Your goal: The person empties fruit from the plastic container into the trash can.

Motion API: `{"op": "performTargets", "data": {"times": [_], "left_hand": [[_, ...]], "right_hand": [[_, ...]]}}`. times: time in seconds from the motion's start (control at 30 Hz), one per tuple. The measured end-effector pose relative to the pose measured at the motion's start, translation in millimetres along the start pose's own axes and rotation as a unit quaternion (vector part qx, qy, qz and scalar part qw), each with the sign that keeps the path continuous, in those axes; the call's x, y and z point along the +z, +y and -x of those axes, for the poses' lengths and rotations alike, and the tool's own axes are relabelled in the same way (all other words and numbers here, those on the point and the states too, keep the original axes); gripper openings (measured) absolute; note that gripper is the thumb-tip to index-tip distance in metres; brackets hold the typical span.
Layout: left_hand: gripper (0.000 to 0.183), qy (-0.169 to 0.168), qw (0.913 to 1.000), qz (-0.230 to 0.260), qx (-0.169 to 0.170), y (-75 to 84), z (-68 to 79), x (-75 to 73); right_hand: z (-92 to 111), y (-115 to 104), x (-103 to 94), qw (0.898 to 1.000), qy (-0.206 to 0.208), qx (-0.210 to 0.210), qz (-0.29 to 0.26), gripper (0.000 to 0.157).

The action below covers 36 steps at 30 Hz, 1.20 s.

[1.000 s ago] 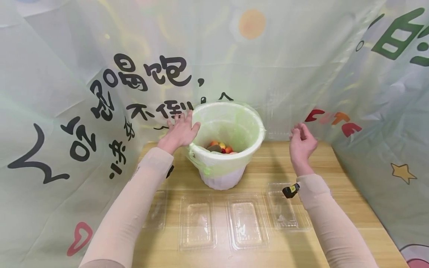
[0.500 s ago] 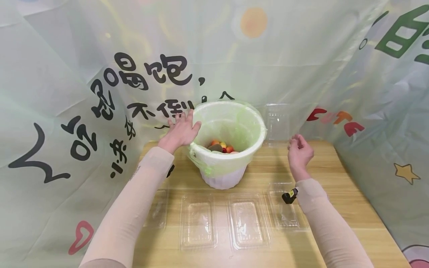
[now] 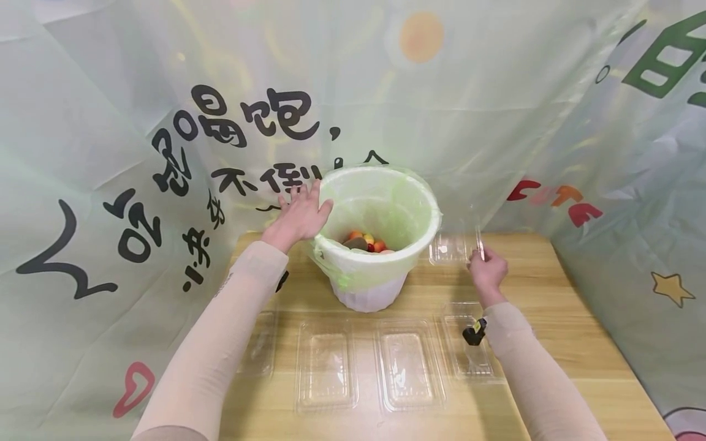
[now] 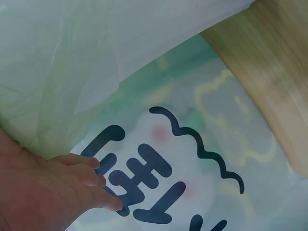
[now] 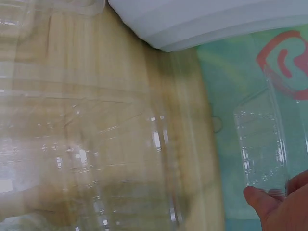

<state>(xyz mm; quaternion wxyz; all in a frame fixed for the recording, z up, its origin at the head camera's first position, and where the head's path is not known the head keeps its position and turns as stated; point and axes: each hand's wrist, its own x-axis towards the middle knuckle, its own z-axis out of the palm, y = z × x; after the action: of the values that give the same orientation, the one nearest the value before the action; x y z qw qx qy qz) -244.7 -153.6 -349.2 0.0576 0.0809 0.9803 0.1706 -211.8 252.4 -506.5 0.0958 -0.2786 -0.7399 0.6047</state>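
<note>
My left hand [image 3: 300, 214] rests on the left rim of a white bucket [image 3: 366, 294] lined with a thin green plastic bag [image 3: 353, 275]. Its fingers are spread and straight, and they also show in the left wrist view. Several pieces of fruit [image 3: 377, 246], orange, yellow, red and brown, lie at the bucket's bottom. Right of the bucket, my right hand [image 3: 488, 269] pinches a clear plastic box [image 3: 449, 248] by its edge, thumb on the near side. In the right wrist view that clear plastic box [image 5: 262, 144] extends ahead of the fingers.
Several more clear plastic boxes lie in a row in front of the bucket: one at far left [image 3: 259, 346], two in the middle [image 3: 327, 370] and one at right [image 3: 469, 349], under my right wrist. A printed cloth [image 3: 469, 122] hangs behind the wooden table [image 3: 557, 343].
The right hand has come down and slightly nearer with the clear plastic box, which has dropped from above the table's back edge toward the tabletop. The left hand stays on the bucket rim.
</note>
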Motion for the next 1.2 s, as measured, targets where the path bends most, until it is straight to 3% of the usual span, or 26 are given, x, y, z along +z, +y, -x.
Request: {"op": "performTargets", "data": {"times": [0.27, 0.87, 1.2], "left_hand": [[0.077, -0.001, 1.0000, 0.001, -0.001, 1.5, 1.8, -1.6], [0.077, 0.006, 0.9999, 0.009, 0.000, 0.1, -0.3, 0.3], [0.077, -0.001, 1.0000, 0.005, -0.003, 0.4, -1.2, 0.3]], "right_hand": [[-1.0, 16.5, 1.6, 0.999, -0.019, 0.026, 0.032, 0.050], [4.1, 37.4, 6.2, 0.991, -0.018, 0.009, 0.129, 0.046], [3.2, 45.8, 7.7, 0.988, -0.023, 0.011, 0.152, 0.046]]}}
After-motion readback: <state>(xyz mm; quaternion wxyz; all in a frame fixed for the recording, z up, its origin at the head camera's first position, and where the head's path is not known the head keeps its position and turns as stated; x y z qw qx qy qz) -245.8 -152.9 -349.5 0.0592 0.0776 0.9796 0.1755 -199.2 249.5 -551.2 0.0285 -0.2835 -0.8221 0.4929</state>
